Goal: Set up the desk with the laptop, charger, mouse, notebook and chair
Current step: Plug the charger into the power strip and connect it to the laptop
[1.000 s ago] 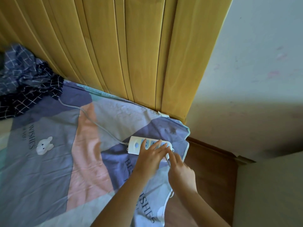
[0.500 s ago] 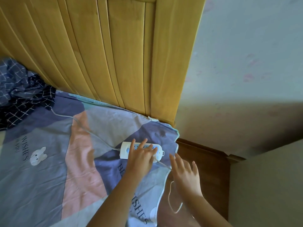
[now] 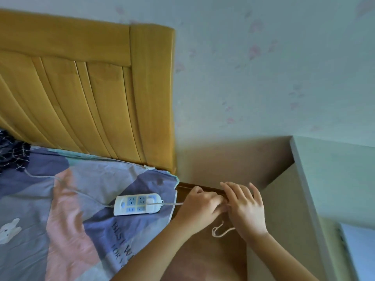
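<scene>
A white power strip [image 3: 138,204] lies on the bed sheet with a white charger plug [image 3: 151,202] seated in its right end. The thin charger cable [image 3: 172,204] runs right from the plug into my left hand [image 3: 199,208], whose curled fingers grip it over the gap beside the bed. A loop of the same cable [image 3: 218,232] hangs below both hands. My right hand [image 3: 246,209] lies against the left with fingers fairly straight and its thumb hidden. The desk [image 3: 300,159] stands at the right.
A yellow wooden headboard [image 3: 85,102] rises behind the patchwork bed sheet [image 3: 60,230]. A dark checked cloth [image 3: 12,153] sits at the left edge. A brown wooden bed frame [image 3: 205,258] fills the gap under my hands. A pale flat object [image 3: 361,252] lies on the desk.
Both hands moved right, off the power strip and past the bed's edge. The left hand let go of the strip and now grips the cable. The view swung up and right.
</scene>
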### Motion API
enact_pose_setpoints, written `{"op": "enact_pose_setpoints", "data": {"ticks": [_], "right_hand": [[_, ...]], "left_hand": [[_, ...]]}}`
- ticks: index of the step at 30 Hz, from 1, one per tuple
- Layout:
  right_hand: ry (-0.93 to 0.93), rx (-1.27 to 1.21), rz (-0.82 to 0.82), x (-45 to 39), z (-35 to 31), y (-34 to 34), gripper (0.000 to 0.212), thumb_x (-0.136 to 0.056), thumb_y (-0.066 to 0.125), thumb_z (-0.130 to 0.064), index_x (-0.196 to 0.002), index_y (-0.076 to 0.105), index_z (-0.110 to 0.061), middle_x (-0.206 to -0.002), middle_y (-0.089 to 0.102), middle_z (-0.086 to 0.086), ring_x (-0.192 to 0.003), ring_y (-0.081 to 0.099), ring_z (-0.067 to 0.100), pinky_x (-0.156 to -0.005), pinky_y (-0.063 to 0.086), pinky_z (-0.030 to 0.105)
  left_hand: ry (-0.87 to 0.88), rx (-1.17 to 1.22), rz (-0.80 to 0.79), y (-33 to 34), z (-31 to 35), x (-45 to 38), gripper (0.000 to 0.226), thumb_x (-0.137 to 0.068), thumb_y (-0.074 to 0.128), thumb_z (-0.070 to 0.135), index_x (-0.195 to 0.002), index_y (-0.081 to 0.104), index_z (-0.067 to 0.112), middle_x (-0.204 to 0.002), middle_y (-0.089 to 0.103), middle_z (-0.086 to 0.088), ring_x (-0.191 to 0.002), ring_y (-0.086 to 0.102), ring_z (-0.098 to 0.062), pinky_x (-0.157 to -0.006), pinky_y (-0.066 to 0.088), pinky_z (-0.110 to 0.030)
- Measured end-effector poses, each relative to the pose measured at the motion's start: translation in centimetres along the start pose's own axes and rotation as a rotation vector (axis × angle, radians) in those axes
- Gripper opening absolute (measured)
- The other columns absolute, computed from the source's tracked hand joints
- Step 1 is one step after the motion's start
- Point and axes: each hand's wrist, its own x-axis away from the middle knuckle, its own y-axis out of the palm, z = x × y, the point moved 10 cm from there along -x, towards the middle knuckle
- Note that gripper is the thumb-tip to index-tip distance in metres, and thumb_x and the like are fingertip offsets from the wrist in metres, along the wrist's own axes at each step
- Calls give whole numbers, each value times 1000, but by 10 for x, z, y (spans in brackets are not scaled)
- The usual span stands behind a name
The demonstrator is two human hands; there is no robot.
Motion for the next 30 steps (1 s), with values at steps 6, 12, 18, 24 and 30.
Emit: {"op": "enact_pose_setpoints", "data": {"ticks": [6, 12, 18, 24, 30], "right_hand": [[-33, 114, 108, -5, 52, -77, 42, -79, 57, -17, -121, 62, -18, -120, 66, 2, -107, 63, 25, -99, 41, 54], [77, 210, 196, 13, 129, -140, 41, -72, 73, -12, -112, 66, -17, -108, 69, 1, -97, 66, 25, -96, 43, 52], [121, 215, 264, 46, 202, -178, 36, -74, 60, 2, -101, 72, -17, -93, 73, 1, -67, 68, 24, -65, 55, 36], [13, 201, 208, 76, 231, -180, 37, -76, 55, 4, -99, 73, -18, -74, 68, 0, -57, 62, 22, -54, 48, 29], [170, 276, 113, 109, 282, -173, 29, -64, 74, -1, -90, 72, -15, -78, 69, 2, -56, 61, 24, -50, 45, 30]], "left_hand": [[121, 11, 37, -30, 74, -54, 25, -89, 54, 41, -88, 70, 22, -78, 72, 4, -64, 64, -17, -62, 45, -30], [295, -112, 138, -51, 152, -93, 33, -89, 55, 45, -74, 69, 18, -61, 67, 7, -46, 52, -14, -53, 41, -26], [594, -385, 135, -13, 217, -96, 41, -83, 61, 0, -122, 62, 13, -76, 66, 4, -50, 55, -13, -54, 51, -28], [743, -479, 66, 45, 265, -98, 58, -84, 67, 10, -138, 48, 14, -98, 70, 6, -49, 59, -7, -46, 52, -24], [833, -558, -36, 88, 266, -91, 61, -77, 62, -2, -135, 52, 16, -101, 71, 3, -55, 61, -10, -46, 53, -26]]}}
